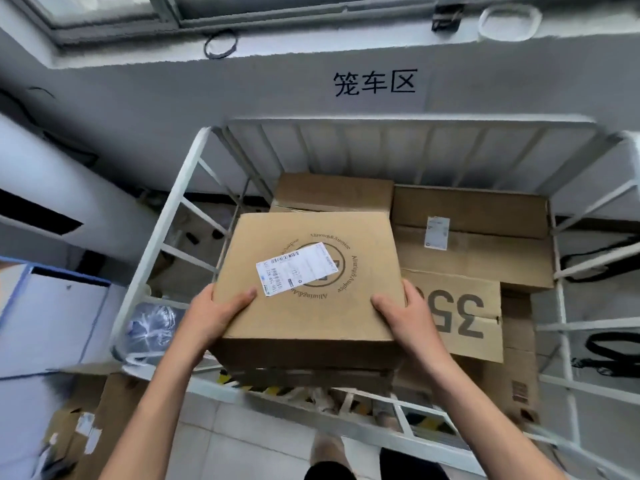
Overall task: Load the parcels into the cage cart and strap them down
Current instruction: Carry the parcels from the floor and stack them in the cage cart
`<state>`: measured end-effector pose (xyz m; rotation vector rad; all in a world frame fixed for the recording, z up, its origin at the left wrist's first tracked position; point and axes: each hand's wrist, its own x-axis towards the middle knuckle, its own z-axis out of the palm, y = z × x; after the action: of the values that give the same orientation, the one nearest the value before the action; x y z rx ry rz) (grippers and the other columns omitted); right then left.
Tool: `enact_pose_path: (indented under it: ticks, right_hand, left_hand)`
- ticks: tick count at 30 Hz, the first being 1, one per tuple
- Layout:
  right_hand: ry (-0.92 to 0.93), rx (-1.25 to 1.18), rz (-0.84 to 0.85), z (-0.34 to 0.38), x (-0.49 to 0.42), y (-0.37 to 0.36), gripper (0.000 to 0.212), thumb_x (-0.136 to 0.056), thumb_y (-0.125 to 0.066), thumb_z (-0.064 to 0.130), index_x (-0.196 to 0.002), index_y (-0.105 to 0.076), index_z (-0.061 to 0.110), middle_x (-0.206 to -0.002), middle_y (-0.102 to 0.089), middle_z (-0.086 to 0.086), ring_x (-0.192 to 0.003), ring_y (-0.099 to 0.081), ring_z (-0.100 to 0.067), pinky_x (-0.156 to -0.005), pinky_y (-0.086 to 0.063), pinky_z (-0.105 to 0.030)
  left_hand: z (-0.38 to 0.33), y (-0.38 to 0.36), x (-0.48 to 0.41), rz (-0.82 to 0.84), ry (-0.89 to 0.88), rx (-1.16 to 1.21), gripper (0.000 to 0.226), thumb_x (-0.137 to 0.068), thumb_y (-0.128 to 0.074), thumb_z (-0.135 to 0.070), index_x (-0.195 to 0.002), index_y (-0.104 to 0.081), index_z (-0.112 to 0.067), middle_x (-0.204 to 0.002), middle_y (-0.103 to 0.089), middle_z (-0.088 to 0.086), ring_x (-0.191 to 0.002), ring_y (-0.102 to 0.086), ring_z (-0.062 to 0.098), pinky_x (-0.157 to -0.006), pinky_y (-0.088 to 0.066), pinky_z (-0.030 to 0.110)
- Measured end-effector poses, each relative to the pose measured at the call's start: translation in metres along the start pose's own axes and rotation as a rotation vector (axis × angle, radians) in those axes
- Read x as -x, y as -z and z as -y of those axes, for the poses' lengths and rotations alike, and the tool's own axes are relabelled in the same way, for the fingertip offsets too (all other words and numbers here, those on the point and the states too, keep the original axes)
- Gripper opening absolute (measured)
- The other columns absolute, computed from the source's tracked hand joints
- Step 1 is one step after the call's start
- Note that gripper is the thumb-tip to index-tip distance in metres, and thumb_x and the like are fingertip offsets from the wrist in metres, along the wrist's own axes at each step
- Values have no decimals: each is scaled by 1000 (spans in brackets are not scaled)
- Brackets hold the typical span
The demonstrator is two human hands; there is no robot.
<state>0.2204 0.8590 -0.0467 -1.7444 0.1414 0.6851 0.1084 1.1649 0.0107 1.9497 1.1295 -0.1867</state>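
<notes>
I hold a brown cardboard parcel [308,306] with a white shipping label and a round black logo over the front left part of the white cage cart [166,216]. My left hand [214,313] grips its near left corner, thumb on top. My right hand [405,313] grips the near right corner the same way. Inside the cart lie other parcels: a box at the back [332,192], a large flat box with a small label [485,244] at the right, and a box printed "35" [460,317] beside my right hand.
A black strap [609,348] hangs outside the cart's right side. More boxes [86,427] sit on the floor at the lower left, and a blue-edged white bin [52,317] stands at the left. A wall with black characters rises behind the cart.
</notes>
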Motion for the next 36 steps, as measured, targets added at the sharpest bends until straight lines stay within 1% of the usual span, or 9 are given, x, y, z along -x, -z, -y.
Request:
enact_pose_path:
  ticks: [4, 7, 9, 13, 20, 23, 27, 31, 36]
  right_hand:
    - [-92, -49, -102, -47, -25, -18, 40, -89, -70, 25, -120, -50, 40, -108, -61, 25, -97, -58, 8, -75, -46, -10]
    - [-182, -44, -140, -88, -33, -30, 57, -89, -71, 22, -139, -45, 29, -122, -61, 14, -111, -58, 0, -92, -48, -21]
    - [-242, -23, -149, -115, -36, -41, 65, -89, -71, 20, -146, -41, 22, -131, -59, 7, -117, -57, -7, -101, -47, -29]
    - [-354, 11, -132, -160, -44, -60, 68, -90, -71, 19, -149, -37, 21, -132, -56, 6, -114, -55, 0, -100, -46, -29]
    - [-432, 75, -149, -210, -90, -69, 66, -89, -71, 15, -146, -37, 16, -135, -56, 1, -121, -56, -15, -104, -46, -36]
    - [-451, 83, -165, -218, -119, -67, 64, -88, -72, 13, -143, -39, 19, -131, -57, 2, -112, -57, -11, -95, -45, -30]
    - [-458, 86, -210, -217, -146, -63, 58, -84, -77, 12, -129, -44, 29, -123, -58, 7, -105, -58, -5, -90, -46, -29]
    - [-471, 77, -258, -214, -152, -61, 63, -84, -76, 9, -137, -44, 22, -132, -58, 2, -117, -58, -16, -102, -48, -40]
    - [-482, 98, -291, -213, -155, -64, 69, -85, -75, 7, -144, -41, 20, -141, -55, -4, -125, -55, -21, -108, -44, -49]
  left_hand:
    - [21, -37, -58, 103, -4, -43, 93, -44, -80, -70, -122, -53, -26, -109, -66, -7, -98, -65, 13, -87, -53, 38]
    - [57, -64, -86, 258, 75, -60, 109, -44, -85, -64, -135, -47, -17, -123, -64, 1, -109, -65, 20, -97, -53, 45]
    - [82, -80, -103, 350, 132, -94, 103, -53, -88, -55, -137, -44, -14, -127, -63, 4, -112, -64, 22, -101, -51, 48]
    - [120, -102, -138, 425, 192, -212, 80, -76, -86, -36, -136, -40, -13, -126, -60, 3, -111, -61, 22, -95, -51, 42]
    - [143, -149, -193, 524, 230, -258, 74, -82, -83, -27, -135, -35, -10, -130, -56, 7, -112, -58, 22, -95, -49, 39]
    - [143, -171, -210, 523, 246, -224, 75, -83, -81, -22, -137, -31, -9, -136, -54, 10, -118, -55, 24, -106, -46, 44]
    - [135, -184, -233, 509, 256, -150, 76, -84, -80, -19, -138, -28, -11, -139, -54, 10, -123, -55, 26, -110, -44, 49]
    - [129, -186, -238, 534, 240, -165, 68, -86, -78, -21, -132, -29, -14, -138, -53, 8, -122, -54, 25, -109, -44, 47]
    - [129, -190, -235, 525, 227, -173, 72, -87, -76, -22, -139, -26, -13, -141, -52, 8, -127, -53, 27, -110, -42, 48]
